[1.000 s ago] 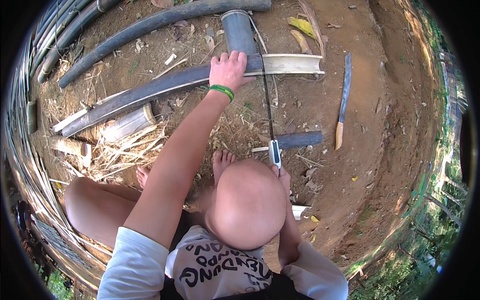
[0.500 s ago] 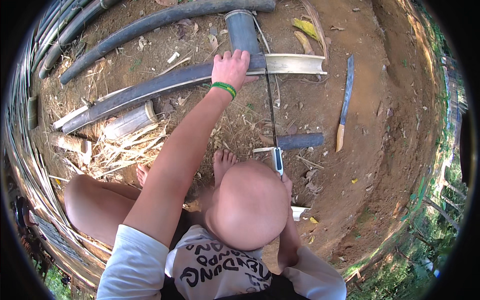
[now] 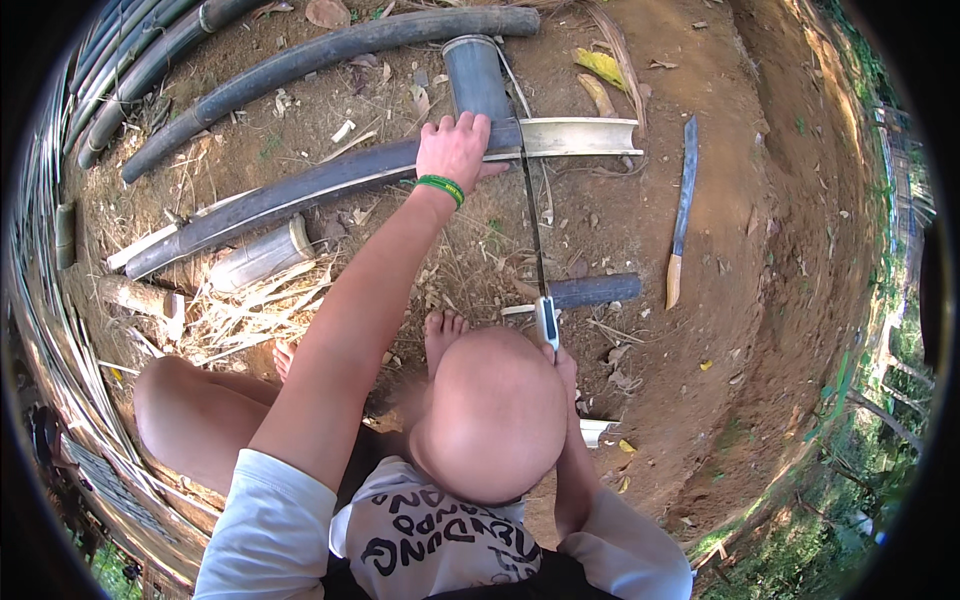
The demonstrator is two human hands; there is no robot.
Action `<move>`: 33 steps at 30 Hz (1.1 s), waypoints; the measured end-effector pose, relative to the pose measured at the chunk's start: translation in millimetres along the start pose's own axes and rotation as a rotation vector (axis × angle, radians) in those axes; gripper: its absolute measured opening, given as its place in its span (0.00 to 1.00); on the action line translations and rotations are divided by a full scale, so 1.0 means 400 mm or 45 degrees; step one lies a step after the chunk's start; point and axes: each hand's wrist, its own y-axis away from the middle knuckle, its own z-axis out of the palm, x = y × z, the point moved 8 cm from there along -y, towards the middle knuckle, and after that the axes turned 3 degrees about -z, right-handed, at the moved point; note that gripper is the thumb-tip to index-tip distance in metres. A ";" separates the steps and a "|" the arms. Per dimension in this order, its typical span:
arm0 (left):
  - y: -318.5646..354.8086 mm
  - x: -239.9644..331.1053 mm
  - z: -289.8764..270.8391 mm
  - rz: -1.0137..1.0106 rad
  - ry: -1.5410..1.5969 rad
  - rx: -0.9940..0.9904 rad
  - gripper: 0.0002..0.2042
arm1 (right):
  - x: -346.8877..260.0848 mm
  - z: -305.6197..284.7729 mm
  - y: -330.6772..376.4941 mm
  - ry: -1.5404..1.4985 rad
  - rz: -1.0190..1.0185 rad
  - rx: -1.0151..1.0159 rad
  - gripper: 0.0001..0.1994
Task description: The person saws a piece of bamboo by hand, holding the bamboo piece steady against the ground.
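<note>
Bamboo point(image 3: 340, 168): one saw point(image 3: 546, 322) across, one machete point(image 3: 685, 205), two hands point(image 3: 453, 153).

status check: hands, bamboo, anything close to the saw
Left hand over split bamboo. Right hand, partly behind knee, holding saw, blade across the bamboo. Short dark bamboo piece beside saw; machete farther right.

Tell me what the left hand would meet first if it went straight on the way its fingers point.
Past the split bamboo pole it rests on, the left hand would probably meet the short, thick bamboo section just beyond, though relative heights are hard to judge from above.
</note>
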 end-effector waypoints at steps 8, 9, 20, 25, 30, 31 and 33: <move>-0.014 0.030 -0.013 0.040 0.021 0.040 0.36 | -0.258 0.058 -0.375 0.117 -0.326 0.170 0.28; -0.020 0.020 -0.014 0.035 0.025 0.022 0.36 | -0.288 0.057 -0.378 0.119 -0.333 0.143 0.28; -0.003 0.009 -0.007 -0.020 -0.031 -0.044 0.34 | -0.077 0.038 -0.161 0.149 -0.202 0.059 0.22; 0.005 0.016 -0.005 -0.014 0.037 -0.131 0.38 | -0.127 0.079 -0.321 0.116 -0.192 0.104 0.27; -0.083 -0.119 -0.097 0.006 0.471 0.212 0.37 | -0.114 0.074 -0.334 0.042 -0.265 0.111 0.27; -0.126 -0.186 -0.111 -0.036 0.399 0.297 0.36 | -0.134 0.077 -0.324 0.030 -0.265 0.095 0.26; -0.194 -0.304 -0.135 -0.035 0.069 0.452 0.33 | -0.141 0.090 -0.323 0.015 -0.264 0.068 0.26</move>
